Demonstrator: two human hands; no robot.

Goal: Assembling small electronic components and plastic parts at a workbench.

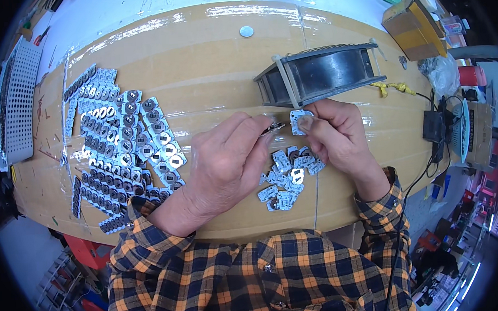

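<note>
My right hand (333, 132) pinches a small square metal plate (297, 121) between thumb and fingers, just below a black fan housing (324, 74). My left hand (226, 159) grips a small dark round part (276, 126) at its fingertips, held close to that plate. Below and between both hands lies a loose heap of the same small metal plates (287, 179) on the cardboard-covered table (197, 61).
Rows of several finished plates with round inserts (126, 149) cover the table's left. A perforated metal tray (21, 107) sits far left. A cardboard box (415, 28), a yellow-ended cable (396, 88) and a power adapter (432, 126) stand at right. A silver disc (246, 31) lies at the back.
</note>
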